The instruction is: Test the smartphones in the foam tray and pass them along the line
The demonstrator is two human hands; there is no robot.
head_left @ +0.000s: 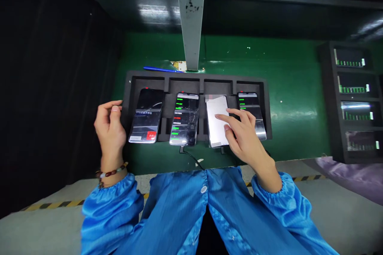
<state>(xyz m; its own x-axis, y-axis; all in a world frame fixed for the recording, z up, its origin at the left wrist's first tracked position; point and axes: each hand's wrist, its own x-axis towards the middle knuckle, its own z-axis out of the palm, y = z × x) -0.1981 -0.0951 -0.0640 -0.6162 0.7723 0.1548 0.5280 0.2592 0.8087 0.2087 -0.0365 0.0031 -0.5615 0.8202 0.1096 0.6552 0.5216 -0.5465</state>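
A black foam tray (269, 105) on a green mat holds several phones side by side. My right hand (243, 135) is spread open over the third phone (216, 121), whose screen glows white, and its fingertip touches that screen. My left hand (109, 127) hovers at the tray's left edge, fingers loosely curled with nothing in them, beside the leftmost phone (146, 116). The second phone (184, 120) shows green and red text, and the rightmost phone (254, 111) is partly hidden behind my right hand. Both arms wear blue sleeves.
A grey metal post (190, 15) rises behind the tray. A dark rack (354, 99) with lit green displays stands at the right. Cables (191, 157) run from the phones toward the table's yellow-black striped edge (42, 206). A black wall closes off the left.
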